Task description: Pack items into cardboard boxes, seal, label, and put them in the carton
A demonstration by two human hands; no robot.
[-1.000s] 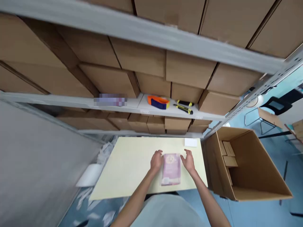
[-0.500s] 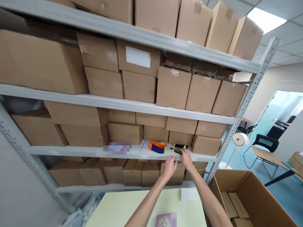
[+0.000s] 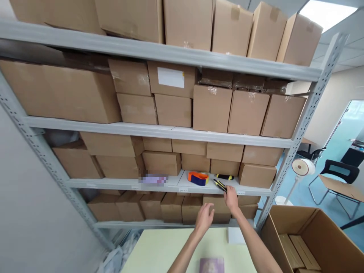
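Note:
My right hand (image 3: 231, 198) grips a black and yellow utility knife (image 3: 220, 185) at the front edge of the shelf, and the tool tilts up to the left. A second black and yellow tool (image 3: 224, 176), which looks like another cutter, lies behind it on the shelf board. Left of these sit orange and dark blue loops (image 3: 198, 178), perhaps rolls or straps. My left hand (image 3: 204, 217) hovers over the table below the shelf, holding nothing, its fingers loosely bent and apart from the thumb. Further left on the shelf is a blurred purple item (image 3: 155, 179).
Metal shelving (image 3: 170, 184) carries rows of cardboard boxes (image 3: 212, 108). A pale green table (image 3: 159, 250) stands below, with a purple booklet (image 3: 212, 265) and a white box or card (image 3: 236, 235). At right is a large open carton (image 3: 309, 242) holding smaller boxes, with a white fan (image 3: 302, 167) behind it.
My right hand has picked up the knife and drawn it toward the shelf's front edge. My left hand has moved down, away from the shelf. The view has shifted.

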